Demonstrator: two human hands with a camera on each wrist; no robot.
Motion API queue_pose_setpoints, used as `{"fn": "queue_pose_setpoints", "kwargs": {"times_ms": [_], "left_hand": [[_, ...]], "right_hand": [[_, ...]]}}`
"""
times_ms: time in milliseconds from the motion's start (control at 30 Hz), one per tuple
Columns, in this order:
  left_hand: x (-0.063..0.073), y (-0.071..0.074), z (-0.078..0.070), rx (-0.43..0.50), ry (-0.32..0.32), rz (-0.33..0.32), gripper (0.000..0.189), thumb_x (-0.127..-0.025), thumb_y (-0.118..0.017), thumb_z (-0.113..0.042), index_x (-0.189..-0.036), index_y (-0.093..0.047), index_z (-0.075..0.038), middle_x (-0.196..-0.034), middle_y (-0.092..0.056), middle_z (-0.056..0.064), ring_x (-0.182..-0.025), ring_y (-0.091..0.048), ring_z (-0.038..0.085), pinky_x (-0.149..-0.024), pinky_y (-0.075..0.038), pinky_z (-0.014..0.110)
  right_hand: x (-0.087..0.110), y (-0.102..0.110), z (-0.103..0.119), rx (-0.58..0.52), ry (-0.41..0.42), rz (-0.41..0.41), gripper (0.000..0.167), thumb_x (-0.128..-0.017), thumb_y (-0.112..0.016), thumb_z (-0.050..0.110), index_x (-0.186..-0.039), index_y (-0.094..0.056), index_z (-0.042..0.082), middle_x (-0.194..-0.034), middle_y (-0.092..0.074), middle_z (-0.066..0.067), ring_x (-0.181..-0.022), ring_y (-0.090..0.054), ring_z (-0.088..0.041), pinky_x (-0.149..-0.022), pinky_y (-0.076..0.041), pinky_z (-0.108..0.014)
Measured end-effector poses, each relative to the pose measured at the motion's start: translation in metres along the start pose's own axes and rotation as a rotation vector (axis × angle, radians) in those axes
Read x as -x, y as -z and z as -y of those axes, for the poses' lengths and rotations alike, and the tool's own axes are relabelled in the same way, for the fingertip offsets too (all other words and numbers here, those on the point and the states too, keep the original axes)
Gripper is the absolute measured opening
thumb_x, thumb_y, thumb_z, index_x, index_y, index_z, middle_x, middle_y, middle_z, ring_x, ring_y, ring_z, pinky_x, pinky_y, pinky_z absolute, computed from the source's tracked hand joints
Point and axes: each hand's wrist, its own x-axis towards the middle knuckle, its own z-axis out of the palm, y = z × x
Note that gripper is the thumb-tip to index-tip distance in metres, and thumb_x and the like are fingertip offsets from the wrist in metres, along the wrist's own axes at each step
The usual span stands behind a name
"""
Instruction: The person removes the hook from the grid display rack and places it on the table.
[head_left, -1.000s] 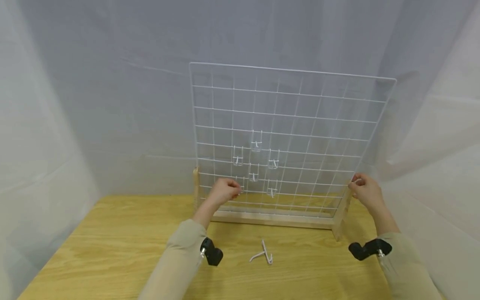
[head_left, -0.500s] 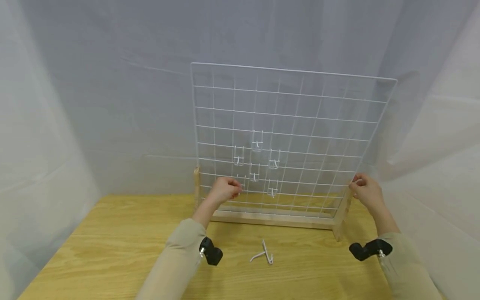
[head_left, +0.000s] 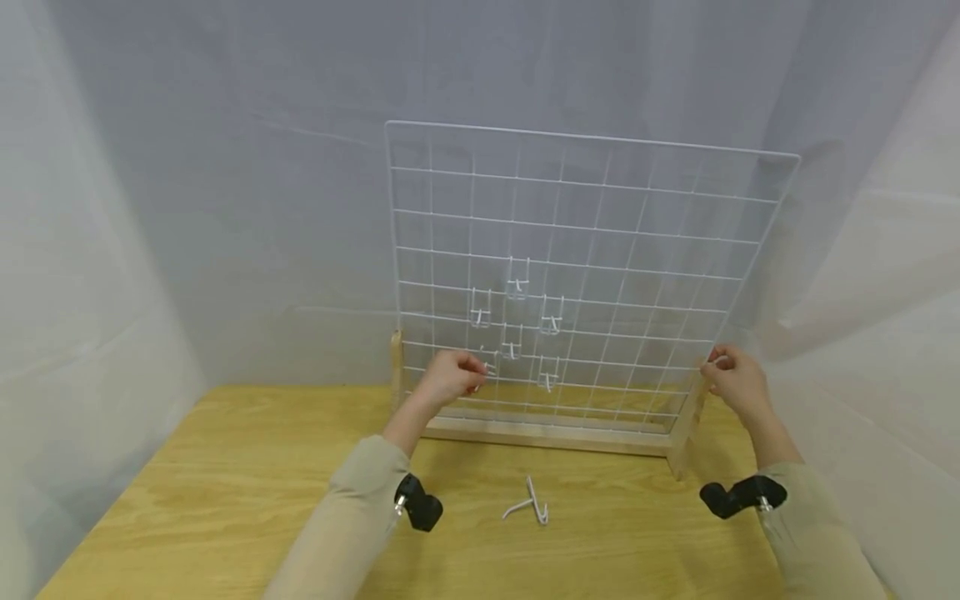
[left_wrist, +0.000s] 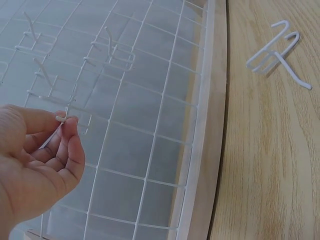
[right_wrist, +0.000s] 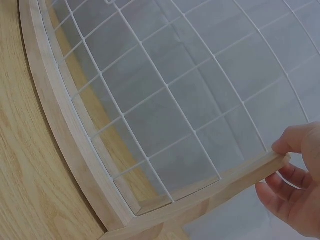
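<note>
A white wire grid panel point(head_left: 592, 137) stands upright in a wooden stand point(head_left: 540, 436). At its lower left, my left hand point(head_left: 447, 379) pinches a white wire hook point(left_wrist: 61, 119) between thumb and index finger, the other fingers curled in below. The hook is against the grid; its prongs are partly hidden by the fingers, so I cannot tell whether they catch a bar. Several matching hooks point(left_wrist: 114, 50) hang close by on the wires. My right hand point(head_left: 738, 383) grips the top of the stand's right upright point(right_wrist: 250, 172), thumb on one side and fingers on the other.
One loose white hook point(head_left: 534, 500) lies on the wood-grain table point(head_left: 225, 483) in front of the stand. Pale curtains point(head_left: 225, 208) hang behind and at both sides. Each sleeve carries a black wrist mount point(head_left: 742, 497).
The head view has shifted slightly. My left hand keeps its pinch, and the hook in it has turned a little against the grid. My right hand stays on the upright.
</note>
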Motion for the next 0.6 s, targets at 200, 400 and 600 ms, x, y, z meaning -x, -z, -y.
{"fn": "queue_pose_setpoints", "kwargs": {"times_ms": [200,400,600], "left_hand": [[0.003,0.003,0.002,0.003,-0.027,0.01,0.011,-0.083,-0.06,0.004,-0.092,-0.061,0.01,-0.075,-0.06,0.011,-0.061,-0.052,0.013,-0.057,-0.046,0.024],[0.007,0.005,0.007,-0.004,-0.029,-0.001,0.007,-0.081,-0.062,0.004,-0.087,-0.063,0.007,-0.076,-0.06,0.009,-0.06,-0.052,0.012,-0.057,-0.046,0.025],[0.011,0.006,0.013,-0.009,-0.017,0.004,0.007,-0.08,-0.062,0.005,-0.086,-0.061,0.008,-0.074,-0.059,0.009,-0.06,-0.052,0.014,-0.057,-0.047,0.026]], "right_hand": [[-0.001,-0.001,-0.002,0.005,0.004,-0.018,0.019,-0.09,-0.048,0.009,-0.102,-0.048,-0.005,-0.097,-0.047,-0.022,-0.07,-0.058,-0.025,-0.056,-0.05,-0.022],[0.0,0.0,0.001,0.01,-0.001,-0.014,0.02,-0.09,-0.048,0.009,-0.103,-0.048,-0.006,-0.096,-0.048,-0.022,-0.069,-0.055,-0.02,-0.056,-0.05,-0.023],[0.0,0.0,0.003,0.02,0.0,-0.007,0.021,-0.091,-0.047,0.009,-0.105,-0.047,-0.007,-0.095,-0.049,-0.021,-0.069,-0.054,-0.018,-0.057,-0.051,-0.024]]}}
